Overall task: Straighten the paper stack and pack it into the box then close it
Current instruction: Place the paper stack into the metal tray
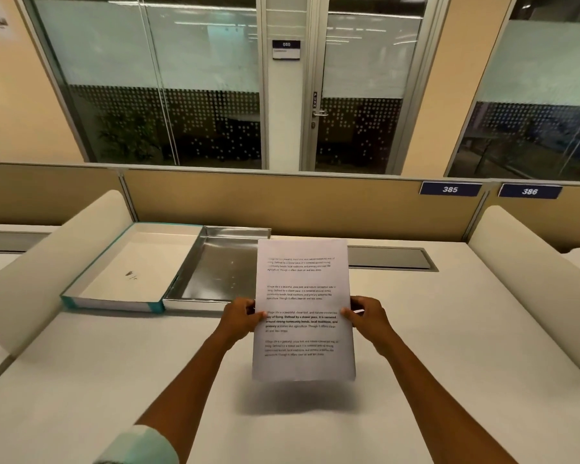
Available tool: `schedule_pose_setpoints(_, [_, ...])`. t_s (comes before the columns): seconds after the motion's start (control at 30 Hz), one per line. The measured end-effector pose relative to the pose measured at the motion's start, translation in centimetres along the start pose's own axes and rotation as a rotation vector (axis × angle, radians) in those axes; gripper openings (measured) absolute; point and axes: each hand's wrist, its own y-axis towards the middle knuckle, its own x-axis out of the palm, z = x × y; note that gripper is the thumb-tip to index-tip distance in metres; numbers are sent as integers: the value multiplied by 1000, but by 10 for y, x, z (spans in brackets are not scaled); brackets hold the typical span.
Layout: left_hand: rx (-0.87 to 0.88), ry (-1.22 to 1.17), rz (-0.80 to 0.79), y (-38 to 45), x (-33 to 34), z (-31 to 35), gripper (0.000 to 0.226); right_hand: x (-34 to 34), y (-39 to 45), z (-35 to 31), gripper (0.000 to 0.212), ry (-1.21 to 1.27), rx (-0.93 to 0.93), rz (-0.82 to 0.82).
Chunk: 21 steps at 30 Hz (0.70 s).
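Note:
A white paper stack [303,363] with printed paragraphs stands upright above the desk, its lower edge lifted off the surface over a shadow. My left hand [240,318] grips its left edge and my right hand [369,316] grips its right edge, thumbs on the front sheet. Behind and to the left lies the open box: a teal-edged white half [121,272] and, hinged beside it, a silver-lined half [221,262]. The paper hides the right part of the silver half. Both halves hold nothing.
The white desk [449,329] has curved side dividers at left [47,269] and right [533,269], and a tan partition [282,202] at the back. A grey cable slot [389,257] lies behind the paper. Glass walls and a door stand beyond.

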Motion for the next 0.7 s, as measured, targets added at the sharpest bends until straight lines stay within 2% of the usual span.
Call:
schedule_pose_setpoints(0.27, [-58,-94,-162,36,-87,-19,31,76,42,-38,34,93,115,-60])
schedule_pose_setpoints(0.53, [-90,-91,-167,72,-156,-47,35,147,72,-78,32,173,228,-119])
schedule_pose_setpoints(0.7, [-129,-70,-105,100,-184,-65,25,180,103,-94,34,176,273,-170])
